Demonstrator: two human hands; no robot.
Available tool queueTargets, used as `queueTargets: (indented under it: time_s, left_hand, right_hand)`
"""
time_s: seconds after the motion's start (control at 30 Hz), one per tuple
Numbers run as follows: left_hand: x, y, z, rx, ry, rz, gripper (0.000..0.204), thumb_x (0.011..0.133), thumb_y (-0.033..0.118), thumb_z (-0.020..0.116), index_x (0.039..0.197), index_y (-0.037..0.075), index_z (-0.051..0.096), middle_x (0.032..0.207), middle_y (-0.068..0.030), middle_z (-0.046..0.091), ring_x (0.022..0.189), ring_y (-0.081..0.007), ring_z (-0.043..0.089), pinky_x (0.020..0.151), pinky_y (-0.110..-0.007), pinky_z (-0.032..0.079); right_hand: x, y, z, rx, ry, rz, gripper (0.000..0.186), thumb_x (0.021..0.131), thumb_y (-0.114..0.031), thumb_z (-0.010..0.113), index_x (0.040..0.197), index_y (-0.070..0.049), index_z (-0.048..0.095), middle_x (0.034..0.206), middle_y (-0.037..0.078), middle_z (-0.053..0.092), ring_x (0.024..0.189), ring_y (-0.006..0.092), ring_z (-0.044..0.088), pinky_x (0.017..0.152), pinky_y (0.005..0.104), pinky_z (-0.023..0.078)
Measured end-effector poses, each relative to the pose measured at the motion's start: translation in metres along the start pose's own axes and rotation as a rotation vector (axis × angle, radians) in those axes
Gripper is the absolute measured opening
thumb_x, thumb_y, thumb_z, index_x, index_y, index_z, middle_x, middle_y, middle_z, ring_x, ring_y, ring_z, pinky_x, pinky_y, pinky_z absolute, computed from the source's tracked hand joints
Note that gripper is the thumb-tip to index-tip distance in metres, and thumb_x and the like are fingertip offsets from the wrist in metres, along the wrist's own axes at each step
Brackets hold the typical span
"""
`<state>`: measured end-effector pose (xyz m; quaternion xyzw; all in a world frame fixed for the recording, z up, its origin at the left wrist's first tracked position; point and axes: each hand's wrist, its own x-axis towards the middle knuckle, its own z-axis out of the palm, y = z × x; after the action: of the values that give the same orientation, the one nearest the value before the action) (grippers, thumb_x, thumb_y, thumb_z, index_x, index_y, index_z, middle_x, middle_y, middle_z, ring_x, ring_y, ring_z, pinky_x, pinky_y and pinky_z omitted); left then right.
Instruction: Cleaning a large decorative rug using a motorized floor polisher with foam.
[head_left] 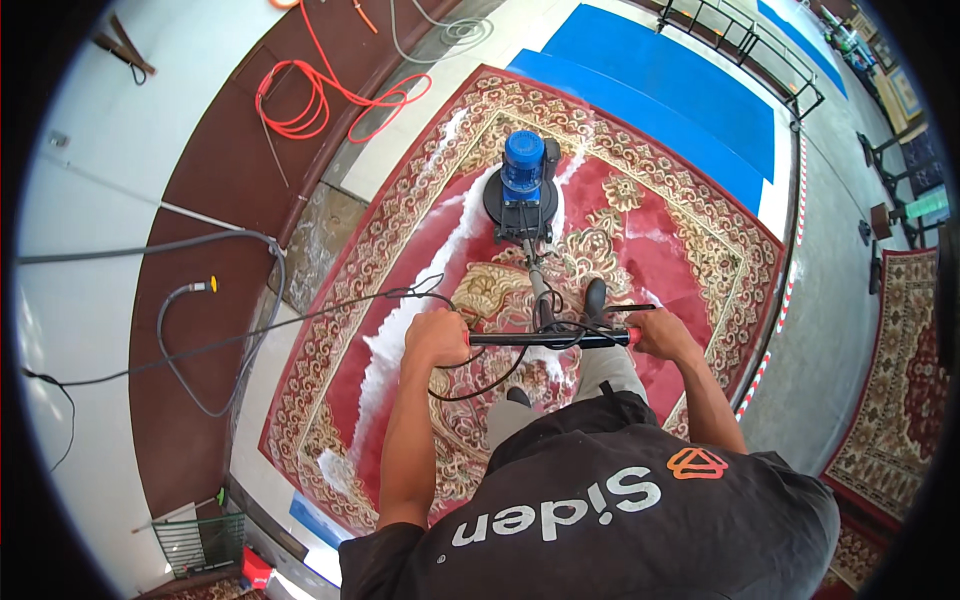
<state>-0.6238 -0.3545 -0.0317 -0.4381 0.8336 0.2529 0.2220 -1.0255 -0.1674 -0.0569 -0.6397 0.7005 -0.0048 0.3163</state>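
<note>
A floor scrubbing machine with a blue motor point(523, 160) and a round black base stands on a red, cream-patterned rug point(665, 250), with streaks of white foam point(395, 340) across it. My left hand point(436, 338) is closed on the left end of the machine's black handlebar point(500, 339), and my right hand point(655, 333) is closed on the right end, by a thin black lever. A dark cable loops around the bar and runs off to the left. My booted feet point(595, 298) are on the rug below the bar.
Coiled red hose point(300, 110), a grey hose point(220, 238) and cables lie to the left. Blue mats point(650, 90) are beyond the rug, beside a black metal rail point(805, 105). Another patterned rug point(890, 380) hangs or lies at the right. A green wire rack point(195, 545) is at the lower left.
</note>
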Motion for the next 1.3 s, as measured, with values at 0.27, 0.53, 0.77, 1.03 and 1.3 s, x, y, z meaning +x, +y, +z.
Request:
queueTargets:
  time_s: [0.27,0.53,0.77,1.03,1.3]
  left_hand:
    - [0.106,0.043,-0.072,0.02,0.037,-0.047,0.024,0.067,0.024,0.072,0.082,0.008,0.081,0.088,-0.0214,0.077,0.084,-0.0412,0.075,0.08,-0.05,0.06]
    - [0.191,0.106,-0.12,-0.038,0.068,-0.064,0.022,0.062,0.026,0.073,0.078,0.011,0.08,0.081,-0.0191,0.075,0.082,-0.0405,0.073,0.079,-0.05,0.058]
    - [0.254,0.173,-0.135,-0.055,0.075,-0.021,0.02,0.07,0.023,0.071,0.081,0.011,0.082,0.087,-0.0213,0.076,0.088,-0.0412,0.074,0.081,-0.05,0.059]
    - [0.324,0.276,-0.15,-0.115,0.138,-0.012,0.023,0.073,0.019,0.07,0.087,0.007,0.083,0.099,-0.0235,0.077,0.096,-0.0416,0.075,0.086,-0.05,0.06]
    - [0.366,0.353,-0.128,-0.181,0.229,-0.07,0.026,0.074,0.021,0.071,0.091,0.006,0.083,0.098,-0.0217,0.079,0.095,-0.0394,0.077,0.084,-0.049,0.061]
  right_hand:
    - [0.087,0.082,-0.086,-0.044,-0.013,-0.033,0.032,0.073,-0.016,0.082,0.104,-0.013,0.075,0.091,0.019,0.075,0.092,0.0428,0.073,0.08,0.0558,0.058]
    - [0.142,0.16,-0.177,-0.028,-0.05,-0.091,0.048,0.069,-0.017,0.087,0.116,-0.014,0.075,0.091,0.017,0.076,0.092,0.0419,0.072,0.081,0.052,0.057]
    - [0.16,0.249,-0.214,-0.085,-0.086,-0.076,0.046,0.07,-0.013,0.085,0.115,-0.011,0.074,0.093,0.021,0.075,0.092,0.0436,0.072,0.081,0.0525,0.057]
    - [0.18,0.373,-0.257,-0.168,-0.038,-0.097,0.032,0.069,-0.013,0.084,0.099,-0.011,0.072,0.092,0.018,0.075,0.091,0.0423,0.071,0.08,0.0524,0.056]
    - [0.19,0.462,-0.284,-0.227,-0.11,-0.084,0.042,0.067,-0.024,0.092,0.1,-0.01,0.07,0.094,0.018,0.075,0.094,0.0435,0.071,0.081,0.0519,0.055]
